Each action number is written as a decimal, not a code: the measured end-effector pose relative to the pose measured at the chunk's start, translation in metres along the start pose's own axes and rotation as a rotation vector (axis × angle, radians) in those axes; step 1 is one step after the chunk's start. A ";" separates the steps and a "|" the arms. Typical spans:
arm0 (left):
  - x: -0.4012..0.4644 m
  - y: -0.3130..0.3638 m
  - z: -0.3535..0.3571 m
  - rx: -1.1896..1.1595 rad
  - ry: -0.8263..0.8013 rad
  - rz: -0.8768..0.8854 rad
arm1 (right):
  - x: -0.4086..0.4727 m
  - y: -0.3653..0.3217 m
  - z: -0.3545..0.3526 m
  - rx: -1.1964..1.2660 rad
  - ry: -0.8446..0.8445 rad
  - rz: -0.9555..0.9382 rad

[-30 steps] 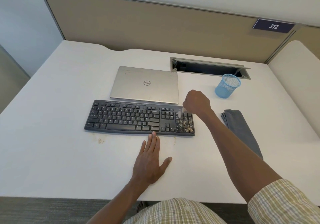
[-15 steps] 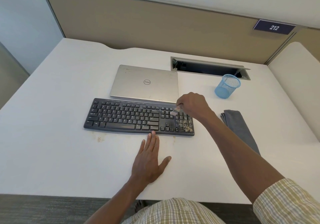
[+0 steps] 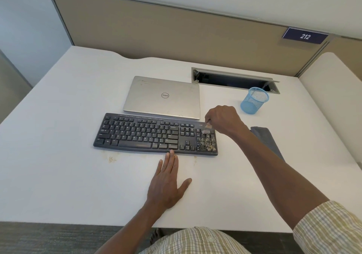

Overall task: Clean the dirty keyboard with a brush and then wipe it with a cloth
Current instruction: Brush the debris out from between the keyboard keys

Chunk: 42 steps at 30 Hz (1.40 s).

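Note:
A black keyboard [image 3: 141,134] lies across the middle of the white desk [image 3: 58,175]. Brownish crumbs cover its number pad at the right end. My right hand [image 3: 223,119] grips a small brush [image 3: 206,129], whose pale bristles touch the top of the number pad. My left hand [image 3: 166,183] lies flat on the desk in front of the keyboard, its fingertips touching the front edge. A folded grey cloth [image 3: 266,140] rests on the desk to the right, partly hidden by my right forearm.
A shut silver laptop [image 3: 162,97] lies just behind the keyboard. A blue mesh cup [image 3: 254,100] stands at the back right, next to an open cable slot [image 3: 235,79]. Crumbs are scattered on the desk near the keyboard's front left [image 3: 111,158]. A partition closes the back.
My right hand has moved with the brush over the top of the number pad, first left, then back right. The left hand has stayed in place.

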State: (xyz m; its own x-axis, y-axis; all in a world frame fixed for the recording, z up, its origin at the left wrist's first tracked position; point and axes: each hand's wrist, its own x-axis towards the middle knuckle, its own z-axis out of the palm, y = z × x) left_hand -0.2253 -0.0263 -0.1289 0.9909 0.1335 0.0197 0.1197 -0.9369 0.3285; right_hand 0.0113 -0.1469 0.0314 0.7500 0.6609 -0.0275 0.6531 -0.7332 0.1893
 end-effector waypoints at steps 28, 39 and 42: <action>0.000 0.000 -0.001 -0.006 -0.004 0.005 | -0.012 0.025 0.014 -0.096 -0.050 0.086; -0.001 0.000 -0.002 -0.024 -0.025 0.013 | -0.021 0.028 0.011 -0.114 -0.039 0.179; -0.001 -0.001 -0.003 -0.025 -0.032 0.020 | -0.022 0.025 0.011 0.013 0.015 0.312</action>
State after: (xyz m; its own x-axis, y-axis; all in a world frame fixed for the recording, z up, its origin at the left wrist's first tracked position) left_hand -0.2264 -0.0247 -0.1261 0.9946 0.1040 -0.0032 0.0985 -0.9307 0.3523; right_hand 0.0119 -0.1819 0.0263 0.9130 0.4055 0.0447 0.3927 -0.9032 0.1733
